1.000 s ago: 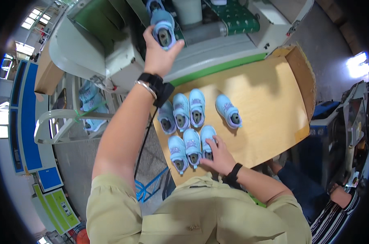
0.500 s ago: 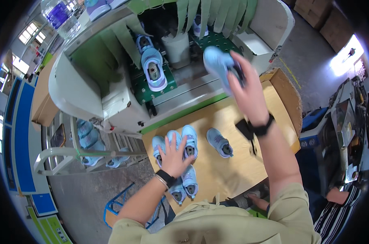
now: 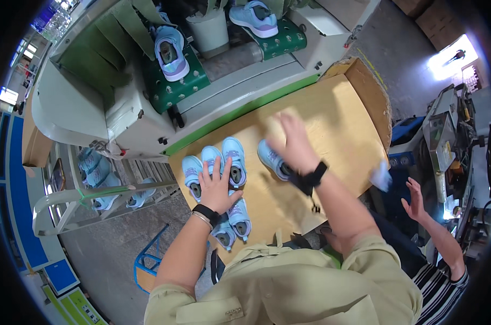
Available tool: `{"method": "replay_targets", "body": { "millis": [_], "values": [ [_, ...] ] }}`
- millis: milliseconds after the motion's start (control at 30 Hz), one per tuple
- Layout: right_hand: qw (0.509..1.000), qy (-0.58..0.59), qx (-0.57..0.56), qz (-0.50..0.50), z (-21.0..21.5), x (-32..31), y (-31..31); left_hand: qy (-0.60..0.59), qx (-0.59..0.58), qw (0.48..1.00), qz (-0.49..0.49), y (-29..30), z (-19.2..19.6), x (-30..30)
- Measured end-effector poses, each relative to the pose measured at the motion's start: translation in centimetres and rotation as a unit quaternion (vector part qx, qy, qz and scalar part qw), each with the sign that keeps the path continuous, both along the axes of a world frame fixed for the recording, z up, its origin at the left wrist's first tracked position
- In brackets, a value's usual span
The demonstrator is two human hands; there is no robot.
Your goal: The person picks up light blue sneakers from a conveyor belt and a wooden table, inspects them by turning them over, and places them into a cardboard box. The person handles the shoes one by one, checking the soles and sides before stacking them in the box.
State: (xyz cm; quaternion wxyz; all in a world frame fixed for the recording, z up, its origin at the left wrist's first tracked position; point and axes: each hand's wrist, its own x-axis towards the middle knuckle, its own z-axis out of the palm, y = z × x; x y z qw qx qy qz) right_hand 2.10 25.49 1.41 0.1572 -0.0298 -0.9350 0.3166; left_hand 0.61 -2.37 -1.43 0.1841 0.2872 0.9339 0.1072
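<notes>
My left hand (image 3: 217,187) lies with spread fingers over a cluster of light blue children's sneakers (image 3: 233,149) at the left of the tan tabletop. Below it are more sneakers (image 3: 239,216) of the same kind. Over a single blue sneaker (image 3: 270,158) in the middle hovers my right hand (image 3: 297,143); its fingers are smeared by motion, and whether they touch the shoe is unclear. A blurred blue sneaker (image 3: 382,176) shows at the table's right edge, apart from my hands. Near it a co-worker's hand (image 3: 413,200) is raised with fingers apart.
Ahead stands a machine with hanging green strips (image 3: 123,40). One sneaker (image 3: 171,53) rests on its left green dotted belt, another (image 3: 254,19) on the right belt. A rack (image 3: 67,197) at left holds more sneakers. Cardboard (image 3: 367,97) borders the table's right side.
My right hand has come down and left from the machine, without the sneaker it held. A blurred sneaker now shows at the right edge. The right belt's sneaker has emerged from the strips.
</notes>
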Motion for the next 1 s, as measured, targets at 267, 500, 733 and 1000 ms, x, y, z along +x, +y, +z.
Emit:
{"method": "replay_targets", "body": {
  "millis": [267,500,733,1000],
  "values": [
    [0.913,-0.249,-0.320,0.026,-4.5,12.0,-2.8,0.002,0.103,0.994,0.021,4.2,0.4,3.0],
    [0.962,0.080,-0.009,-0.260,-2.5,2.7,12.9,-0.122,0.307,0.938,0.107,9.1,-4.5,11.1],
    [0.941,-0.067,0.183,-0.277,-9.5,4.5,13.3,-0.083,0.251,0.963,0.051,7.9,-4.7,9.8],
    [0.921,-0.057,-0.080,-0.376,-10.8,9.0,13.4,-0.123,0.390,0.905,0.119,9.5,-5.9,9.8]
  ]
}}
